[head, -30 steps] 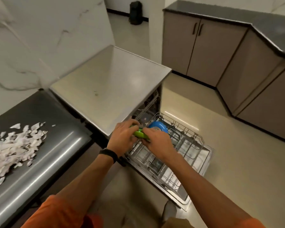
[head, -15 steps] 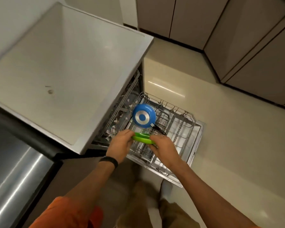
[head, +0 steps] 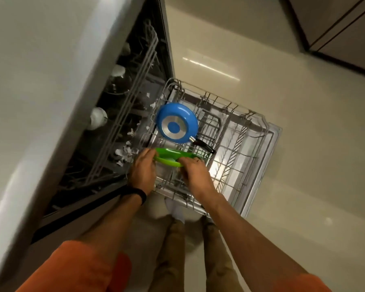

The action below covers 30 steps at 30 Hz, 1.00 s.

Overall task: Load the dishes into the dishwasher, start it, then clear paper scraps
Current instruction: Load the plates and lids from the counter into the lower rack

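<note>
Head view, looking steeply down at an open dishwasher [head: 40,85].

- Lower rack [head: 263,122] was pulled fully out over the lowered door [head: 276,131], above a pale floor [head: 303,186].
- Green plate [head: 169,158] was held nearly on edge above the near-left part of the lower rack. I could not tell whether its bottom edge sat between the tines.
- Left grip [head: 142,173] was closed on the plate's left rim, fingers curled over the edge. A black wristband [head: 139,194] sat on that wrist.
- Right grip [head: 195,175] was closed on the plate's right rim, fingertips pinching it from above.
- Blue pan [head: 177,123] stood tilted in the rack just behind the plate, its underside towards the camera. Its black handle [head: 204,146] pointed right and down, ending near the plate's right end.
- Upper rack [head: 133,85] sat inside the machine, with white cups [head: 97,120] in it.
- Small white scraps [head: 124,154] lay scattered inside the tub opening, just left of the left grip.
- Orange sleeves [head: 89,268] showed at the bottom of the frame, with brown cabinets [head: 346,28] at top right.
</note>
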{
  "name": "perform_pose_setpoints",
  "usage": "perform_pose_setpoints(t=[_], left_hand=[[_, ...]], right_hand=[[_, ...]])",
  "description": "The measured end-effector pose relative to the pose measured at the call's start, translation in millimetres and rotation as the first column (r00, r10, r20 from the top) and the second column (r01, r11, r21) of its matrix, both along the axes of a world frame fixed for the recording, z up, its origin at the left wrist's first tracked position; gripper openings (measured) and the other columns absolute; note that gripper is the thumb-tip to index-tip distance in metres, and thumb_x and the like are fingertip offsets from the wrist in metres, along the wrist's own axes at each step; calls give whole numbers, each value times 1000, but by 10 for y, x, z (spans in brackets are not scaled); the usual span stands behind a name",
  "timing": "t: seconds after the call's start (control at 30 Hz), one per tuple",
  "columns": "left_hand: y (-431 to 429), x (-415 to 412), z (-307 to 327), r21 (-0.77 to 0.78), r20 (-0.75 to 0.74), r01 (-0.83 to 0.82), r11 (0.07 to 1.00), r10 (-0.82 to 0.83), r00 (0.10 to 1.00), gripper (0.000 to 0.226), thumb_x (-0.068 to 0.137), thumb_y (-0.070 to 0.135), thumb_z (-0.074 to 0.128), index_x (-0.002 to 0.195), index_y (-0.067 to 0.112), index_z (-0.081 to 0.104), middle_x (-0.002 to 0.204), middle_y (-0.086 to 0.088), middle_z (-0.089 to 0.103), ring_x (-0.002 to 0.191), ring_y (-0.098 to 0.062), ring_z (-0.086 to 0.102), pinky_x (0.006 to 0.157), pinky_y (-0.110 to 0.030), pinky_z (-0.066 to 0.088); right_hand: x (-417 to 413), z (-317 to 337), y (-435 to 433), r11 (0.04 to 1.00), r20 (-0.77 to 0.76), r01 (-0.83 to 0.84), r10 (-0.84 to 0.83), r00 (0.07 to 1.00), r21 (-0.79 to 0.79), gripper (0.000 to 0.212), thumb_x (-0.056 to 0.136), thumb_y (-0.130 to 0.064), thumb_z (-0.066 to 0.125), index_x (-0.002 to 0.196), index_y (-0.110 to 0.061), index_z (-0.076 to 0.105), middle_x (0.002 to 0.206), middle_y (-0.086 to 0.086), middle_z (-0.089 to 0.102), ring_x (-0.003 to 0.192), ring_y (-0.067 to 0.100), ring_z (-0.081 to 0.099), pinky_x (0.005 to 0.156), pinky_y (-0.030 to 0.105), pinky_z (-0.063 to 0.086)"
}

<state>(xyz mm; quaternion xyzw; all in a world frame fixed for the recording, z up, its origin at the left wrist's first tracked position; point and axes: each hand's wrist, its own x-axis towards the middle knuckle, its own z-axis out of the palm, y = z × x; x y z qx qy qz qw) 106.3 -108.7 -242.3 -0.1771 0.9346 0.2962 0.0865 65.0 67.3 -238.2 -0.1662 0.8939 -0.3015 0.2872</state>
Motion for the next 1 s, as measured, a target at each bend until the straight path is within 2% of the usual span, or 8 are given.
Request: perform_pose_setpoints(t=[0.07, 0.23, 0.4, 0.53, 0.7, 0.83, 0.93, 1.0], left_hand=[[-53, -72, -278, -33, 4, -11, 999, 11, 1000, 36, 86, -14, 54, 114, 4, 67, 114, -14, 64, 104, -34, 62, 88, -45, 52], [-138, -229, -750, -94, -2, -7, 996, 7, 1000, 33, 86, -15, 55, 110, 5, 67, 114, -14, 64, 103, -33, 61, 85, -34, 43], [-229, -301, -1040, -96, 10, 30, 995, -29, 1000, 30, 89, -13, 55, 106, 10, 64, 113, -10, 62, 102, -30, 60, 83, -43, 52], [-288, -374, -1154, -109, -16, 56, 992, -58, 998, 30, 86, -15, 54, 101, 10, 63, 109, -10, 62, 98, -31, 61, 81, -44, 53], [-386, -430, -1242, -130, 16, 74, 989, -73, 997, 28, 91, -11, 55, 104, 13, 62, 111, -6, 61, 98, -26, 60, 80, -39, 52], [-435, -423, -1287, -131, 64, 93, 987, -85, 994, 26, 91, -10, 56, 100, 14, 61, 108, -5, 59, 93, -28, 60, 76, -46, 53], [-450, -419, -1309, -145, 88, 103, 984, -91, 992, 25, 94, -7, 55, 106, 14, 62, 113, -5, 59, 94, -29, 61, 77, -47, 54], [-456, -457, -1317, -134, 83, 102, 986, -92, 992, 26, 95, -7, 51, 110, 11, 62, 117, -6, 59, 97, -29, 61, 77, -42, 53]], right_hand=[[-59, -307, -63, 1000, 8, -5, 5, 1000, -25, 38, 93, 1, 62, 124, -20, 63, 115, 3, 69, 102, 23, 62, 96, 52, 51], [-141, -868, -188, 998, -7, 23, -23, 1000, -56, 33, 94, 0, 60, 121, -19, 64, 115, 4, 69, 107, 25, 60, 101, 58, 47], [-89, -1216, -273, 992, -2, 93, -93, 996, -85, 30, 94, -3, 62, 121, -16, 65, 115, 7, 71, 107, 28, 62, 101, 60, 46], [-118, -1315, -339, 989, -13, 122, -124, 992, -84, 27, 95, -4, 61, 119, -16, 65, 113, 6, 71, 105, 27, 61, 100, 61, 46], [-194, -1356, -431, 989, 1, 126, -127, 992, -80, 32, 96, -3, 61, 124, -18, 63, 121, 4, 70, 115, 26, 60, 106, 60, 42], [-222, -1361, -444, 997, -24, 70, -71, 997, -21, 35, 95, -3, 63, 127, -19, 62, 121, 4, 70, 116, 27, 60, 108, 62, 40], [-270, -1356, -455, 999, -8, 47, -47, 999, -16, 38, 96, -5, 63, 131, -19, 60, 127, 5, 68, 123, 28, 57, 112, 63, 36], [-310, -1366, -473, 998, -5, 63, -63, 998, -26, 37, 96, -5, 62, 131, -18, 60, 127, 5, 68, 123, 29, 58, 111, 64, 36]])
